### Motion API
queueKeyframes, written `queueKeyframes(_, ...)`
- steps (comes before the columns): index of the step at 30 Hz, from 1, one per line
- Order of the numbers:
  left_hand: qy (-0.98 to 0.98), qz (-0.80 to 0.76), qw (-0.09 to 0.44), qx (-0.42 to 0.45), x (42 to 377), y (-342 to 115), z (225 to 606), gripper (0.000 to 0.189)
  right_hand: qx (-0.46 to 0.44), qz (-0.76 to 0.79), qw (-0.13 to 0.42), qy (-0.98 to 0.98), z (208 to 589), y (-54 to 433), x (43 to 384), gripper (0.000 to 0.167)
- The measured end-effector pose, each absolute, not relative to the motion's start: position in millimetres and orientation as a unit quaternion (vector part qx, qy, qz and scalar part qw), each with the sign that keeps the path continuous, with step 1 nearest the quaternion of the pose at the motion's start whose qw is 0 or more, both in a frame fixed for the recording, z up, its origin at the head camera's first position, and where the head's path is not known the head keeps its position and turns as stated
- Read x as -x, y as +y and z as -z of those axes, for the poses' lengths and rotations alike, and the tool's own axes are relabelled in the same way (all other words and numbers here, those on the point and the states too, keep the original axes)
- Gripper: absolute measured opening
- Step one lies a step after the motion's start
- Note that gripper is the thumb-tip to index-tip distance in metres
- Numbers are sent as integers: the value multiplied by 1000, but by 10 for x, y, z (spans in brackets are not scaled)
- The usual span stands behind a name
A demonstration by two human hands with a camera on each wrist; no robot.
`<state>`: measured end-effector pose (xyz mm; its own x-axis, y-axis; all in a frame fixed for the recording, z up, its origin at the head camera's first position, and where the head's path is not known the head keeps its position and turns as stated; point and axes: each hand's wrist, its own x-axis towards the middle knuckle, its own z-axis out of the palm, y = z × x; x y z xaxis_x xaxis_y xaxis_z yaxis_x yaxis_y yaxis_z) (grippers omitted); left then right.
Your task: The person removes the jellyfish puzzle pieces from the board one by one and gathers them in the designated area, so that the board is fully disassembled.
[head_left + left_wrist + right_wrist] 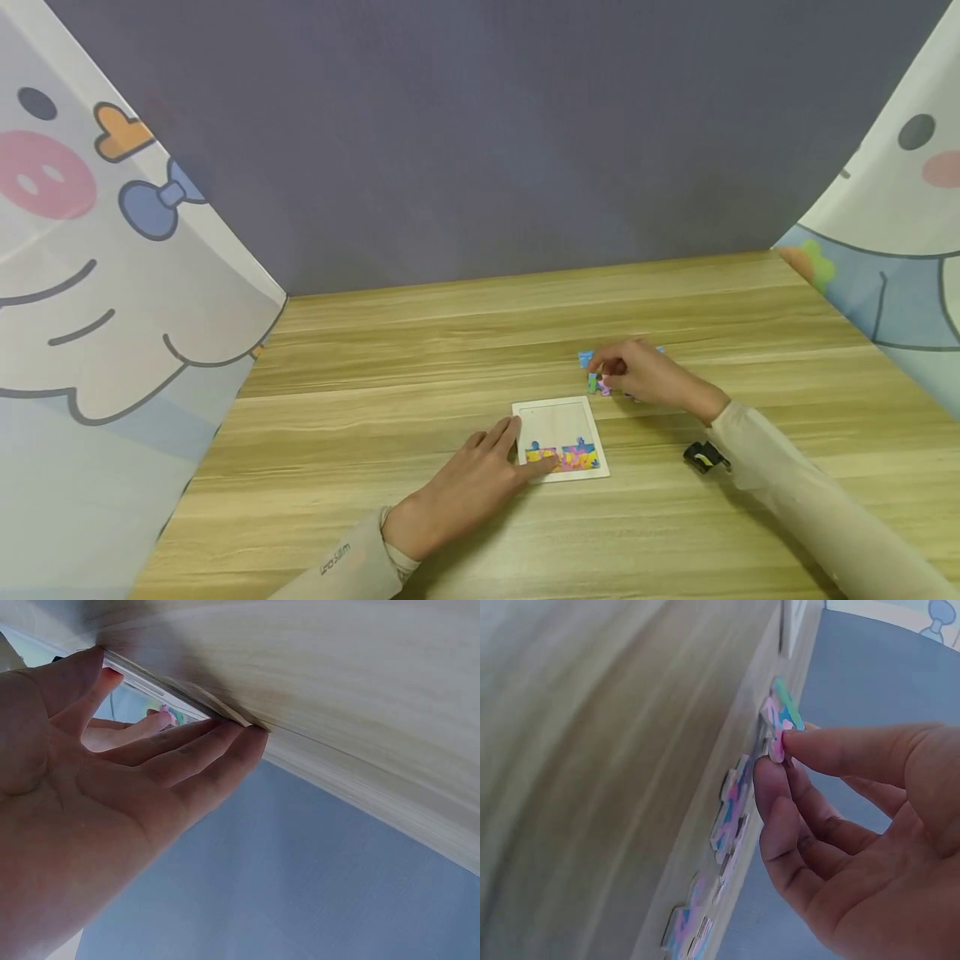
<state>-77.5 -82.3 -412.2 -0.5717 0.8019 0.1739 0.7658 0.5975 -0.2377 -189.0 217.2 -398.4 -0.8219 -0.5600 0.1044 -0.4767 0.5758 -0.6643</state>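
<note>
A square wooden puzzle tray lies on the table, its lower part filled with pink, yellow and blue jigsaw pieces. My left hand rests at the tray's left side with fingers extended, the thumb reaching over the lower pieces. In the left wrist view, straight fingertips touch the tray's edge. Beyond the tray's upper right corner, my right hand pinches a pink, blue and green jigsaw piece between thumb and fingertips. Other loose jigsaw pieces lie on the table close by, partly hidden under that hand in the head view.
A small black object with a yellow-green mark sits beside the right sleeve. The wooden table ends at a dark grey panel behind. Cartoon-printed sheets stand at both sides.
</note>
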Motion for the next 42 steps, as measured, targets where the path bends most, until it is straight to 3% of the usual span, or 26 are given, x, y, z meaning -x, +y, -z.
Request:
queueKeyframes(33, -881, -69, 138, 448, 797, -834, 4121, 53, 264, 306, 51, 913, 4012, 2061, 1837, 21)
queueKeyframes(42, -882, -66, 136, 447, 777, -836, 4123, 55, 263, 290, -11, 920, 3911, 1980, 1745, 15)
